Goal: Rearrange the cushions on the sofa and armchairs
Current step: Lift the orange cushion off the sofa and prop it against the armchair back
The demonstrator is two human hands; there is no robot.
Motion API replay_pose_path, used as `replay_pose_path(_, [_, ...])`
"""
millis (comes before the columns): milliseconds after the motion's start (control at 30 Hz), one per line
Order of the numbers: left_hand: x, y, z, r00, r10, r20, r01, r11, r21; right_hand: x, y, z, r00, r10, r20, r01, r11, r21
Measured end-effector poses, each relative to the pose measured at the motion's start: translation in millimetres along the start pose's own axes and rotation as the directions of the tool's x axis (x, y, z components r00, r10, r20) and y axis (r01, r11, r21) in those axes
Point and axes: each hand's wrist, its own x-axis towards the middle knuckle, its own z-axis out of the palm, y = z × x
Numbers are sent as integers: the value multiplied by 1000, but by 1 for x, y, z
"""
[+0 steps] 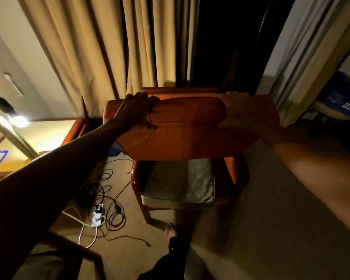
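I hold an orange cushion in the air with both hands, above a wooden armchair. My left hand grips the cushion's upper left edge and bunches the fabric. My right hand grips its upper right edge. The armchair has an orange-brown frame and a pale green seat cushion lying flat on it. The raised cushion hides the chair's backrest, apart from a strip of its top rail.
Beige curtains hang behind the chair. A wooden desk with a lit lamp stands at the left. A power strip and tangled cables lie on the carpet left of the chair. Another chair's arm shows at bottom left.
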Motion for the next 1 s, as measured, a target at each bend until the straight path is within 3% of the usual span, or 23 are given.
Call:
replay_pose_path(467, [265, -110, 110, 994, -36, 107, 49, 990, -129, 270, 116, 102, 999, 38, -12, -38, 999, 27])
replay_pose_path(900, [390, -179, 230, 955, -135, 263, 182, 969, -165, 438, 182, 208, 990, -48, 130, 33, 992, 119])
replay_pose_path(1000, [412, -189, 289, 924, -229, 306, 297, 934, -197, 460, 190, 266, 989, -6, 146, -11, 994, 113])
